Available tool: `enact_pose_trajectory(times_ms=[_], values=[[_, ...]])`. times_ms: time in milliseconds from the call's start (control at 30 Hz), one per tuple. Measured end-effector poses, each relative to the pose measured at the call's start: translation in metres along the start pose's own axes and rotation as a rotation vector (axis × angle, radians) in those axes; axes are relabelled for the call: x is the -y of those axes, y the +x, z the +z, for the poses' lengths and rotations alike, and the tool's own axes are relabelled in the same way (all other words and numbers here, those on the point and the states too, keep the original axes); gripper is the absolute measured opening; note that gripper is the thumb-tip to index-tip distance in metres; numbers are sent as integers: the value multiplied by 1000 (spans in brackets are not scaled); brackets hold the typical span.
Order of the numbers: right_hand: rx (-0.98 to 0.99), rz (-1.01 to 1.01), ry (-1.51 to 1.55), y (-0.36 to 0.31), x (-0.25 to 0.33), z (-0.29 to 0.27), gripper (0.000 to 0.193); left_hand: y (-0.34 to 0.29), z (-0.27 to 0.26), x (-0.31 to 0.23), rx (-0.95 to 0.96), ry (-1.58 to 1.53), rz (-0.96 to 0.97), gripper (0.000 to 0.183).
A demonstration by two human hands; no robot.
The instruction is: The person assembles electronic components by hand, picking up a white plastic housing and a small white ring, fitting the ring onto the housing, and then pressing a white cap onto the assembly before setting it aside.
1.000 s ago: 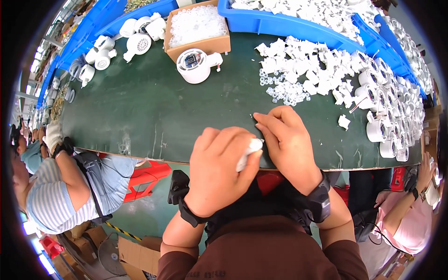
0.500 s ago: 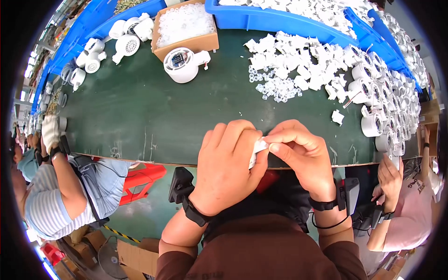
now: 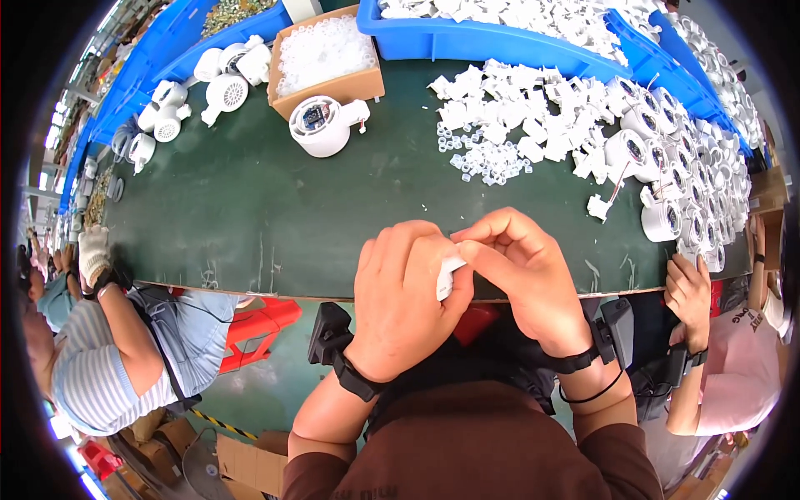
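Over the table's near edge, my left hand (image 3: 400, 296) is closed around a small white plastic piece (image 3: 448, 277), whose lower end shows between thumb and fingers. My right hand (image 3: 529, 279) pinches with thumb and index finger at the upper end of that piece. Whatever else sits between those fingertips is hidden. Beyond the hands lie a pile of similar white plastic pieces (image 3: 542, 112) and a small heap of clear plastic rings (image 3: 492, 162).
A round white housing (image 3: 323, 133) with a circuit board stands before a cardboard box (image 3: 367, 83) of clear parts. Rows of white housings (image 3: 679, 158) line the right side. Blue bins (image 3: 467, 40) run along the back. Co-workers' hands (image 3: 688, 292) (image 3: 94, 254) are at both sides.
My right hand has shifted slightly left, its thumb now stretched over the piece's upper end. The co-worker's hand on the right has moved a little toward me.
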State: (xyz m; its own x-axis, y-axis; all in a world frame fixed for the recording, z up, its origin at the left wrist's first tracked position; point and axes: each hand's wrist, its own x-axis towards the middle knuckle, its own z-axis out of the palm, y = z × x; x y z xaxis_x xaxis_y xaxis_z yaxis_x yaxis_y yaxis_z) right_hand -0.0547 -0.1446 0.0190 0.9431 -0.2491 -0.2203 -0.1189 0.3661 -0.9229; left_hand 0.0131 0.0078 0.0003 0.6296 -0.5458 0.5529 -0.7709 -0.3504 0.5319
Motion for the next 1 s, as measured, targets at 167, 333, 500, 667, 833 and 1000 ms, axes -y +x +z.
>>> enact_pose_trajectory(times_ms=[167, 333, 500, 667, 833, 1000], values=[[-2, -7, -57, -5, 1, -2, 10, -1, -4, -3, 19, 3, 8, 37], [-35, -48, -18, -7, -15, 0, 12, 4, -6, -2, 46, -29, 34, 31], [118, -227, -460, -11, -9, -13, 13, 9, -40, 14, 221, 40, 55, 25], [-580, -761, -1444, 7, 44, -94, 26, -2, -73, 62, -121, 683, -131, 62], [-788, -452, -1881, 31, 79, -169, 52, -7, -55, 48, -103, 534, -154, 54], [-629, -362, -1829, 39, 96, -180, 59, -10, -30, 24, 19, 298, -131, 49]])
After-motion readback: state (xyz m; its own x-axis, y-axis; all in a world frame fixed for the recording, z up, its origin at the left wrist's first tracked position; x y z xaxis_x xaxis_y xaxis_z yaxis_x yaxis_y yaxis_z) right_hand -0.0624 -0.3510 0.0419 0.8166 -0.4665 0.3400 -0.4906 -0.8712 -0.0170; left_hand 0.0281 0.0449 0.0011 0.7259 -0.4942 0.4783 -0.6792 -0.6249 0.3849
